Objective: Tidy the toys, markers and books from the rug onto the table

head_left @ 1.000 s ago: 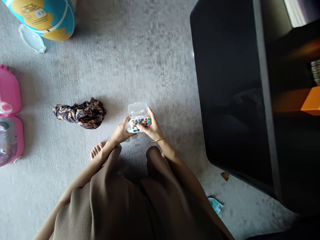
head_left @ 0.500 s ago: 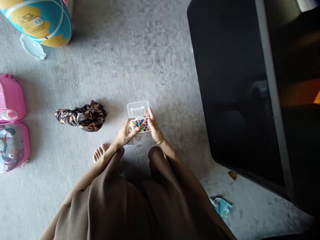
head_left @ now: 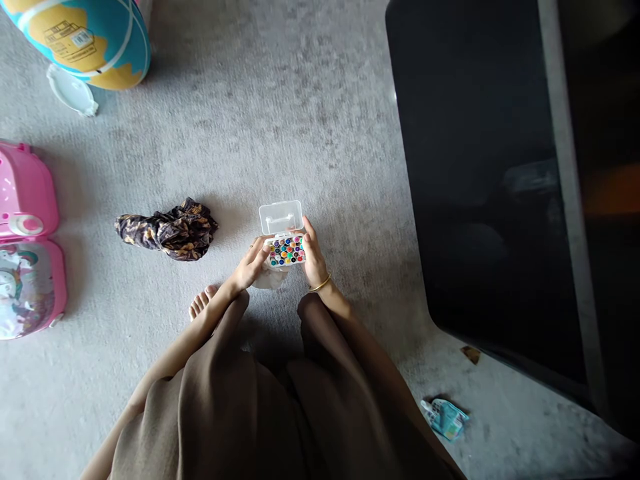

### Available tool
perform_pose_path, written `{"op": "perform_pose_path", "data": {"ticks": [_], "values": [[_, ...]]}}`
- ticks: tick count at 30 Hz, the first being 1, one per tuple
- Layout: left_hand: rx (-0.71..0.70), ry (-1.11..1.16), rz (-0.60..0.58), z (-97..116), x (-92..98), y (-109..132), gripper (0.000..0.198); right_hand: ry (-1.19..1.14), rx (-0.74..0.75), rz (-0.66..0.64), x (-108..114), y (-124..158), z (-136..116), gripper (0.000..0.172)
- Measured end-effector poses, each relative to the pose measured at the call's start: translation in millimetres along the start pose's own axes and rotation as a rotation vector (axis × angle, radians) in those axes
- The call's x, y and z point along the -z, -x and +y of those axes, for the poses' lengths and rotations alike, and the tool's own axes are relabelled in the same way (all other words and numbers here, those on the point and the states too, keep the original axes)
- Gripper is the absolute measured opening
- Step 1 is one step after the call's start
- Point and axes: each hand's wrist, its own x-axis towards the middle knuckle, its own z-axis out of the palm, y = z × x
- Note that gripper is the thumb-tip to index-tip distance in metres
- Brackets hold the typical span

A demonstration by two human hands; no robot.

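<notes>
Between my two hands is a clear plastic marker case (head_left: 281, 219), its lid swung up on the far side. Rows of round, many-coloured marker ends (head_left: 287, 252) fill it, seen from above. My left hand (head_left: 251, 265) grips the case's left side, thumb along the edge. On the opposite side my right hand (head_left: 314, 265), with a gold bangle at the wrist, is closed around the case. Part of a crumpled whitish thing (head_left: 271, 277) shows beneath the case; I cannot make out what it is.
A bunched dark patterned cloth (head_left: 170, 230) lies on the grey carpet to the left. Farther left sits an open pink case (head_left: 30, 193), with a blue-and-yellow tub (head_left: 95, 43) and a pale lid (head_left: 73, 90) beyond. A black table (head_left: 480, 167) fills the right; a blue packet (head_left: 447, 419) lies nearby.
My left thumb has drawn back from over the markers to the case's left edge. The case is still held in both hands, and the view has shifted slightly.
</notes>
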Motion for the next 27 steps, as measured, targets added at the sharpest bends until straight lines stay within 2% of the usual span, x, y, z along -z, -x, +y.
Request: {"op": "perform_pose_path", "data": {"ticks": [4,7,14,22,27], "values": [[0.038,0.143,-0.01,4,2.2,1,0.05,-0.11,0.013,0.078,-1,0,2,0.062],[0.069,0.228,-0.01,7,3.7,2,0.052,-0.164,0.007,0.074,-1,-1,7,0.059],[0.076,0.104,-0.004,15,5.4,-2,0.052,-0.198,0.016,0.068,-2,-2,9,0.061],[-0.043,-0.025,-0.039,15,10.9,3,0.048,-0.155,0.002,0.079,-3,0,3,0.065],[-0.074,-0.037,-0.157,15,17.7,3,0.061,-0.148,0.008,0.091,-3,0,1,0.065]]}}
